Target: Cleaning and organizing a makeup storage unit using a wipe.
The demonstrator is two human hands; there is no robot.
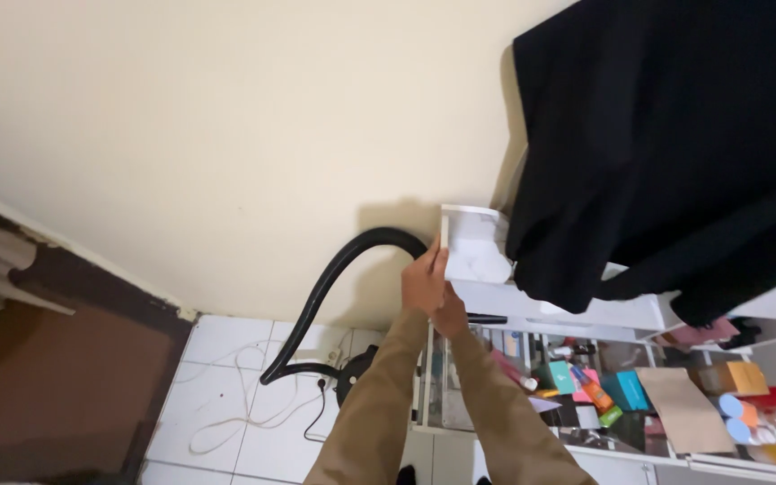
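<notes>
Both my arms, in tan sleeves, reach toward the left end of a white shelf unit (473, 247). My left hand (424, 280) grips the raised white edge at the unit's top left corner. My right hand (449, 314) sits just below it, closed against the unit's left frame, next to a short black bar (487, 318). Behind the hands a thick black hose (334, 278) arches from the wall down to the floor. A large black cloth (666, 153) hangs over the right part of the shelf top.
The lower shelf (621, 449) holds several coloured boxes, tubes and bottles and a brown paper bag (684, 409). White cables (244, 395) and a power strip (330, 359) lie on the white tiled floor. A cream wall is behind; a dark brown door (56, 377) is at left.
</notes>
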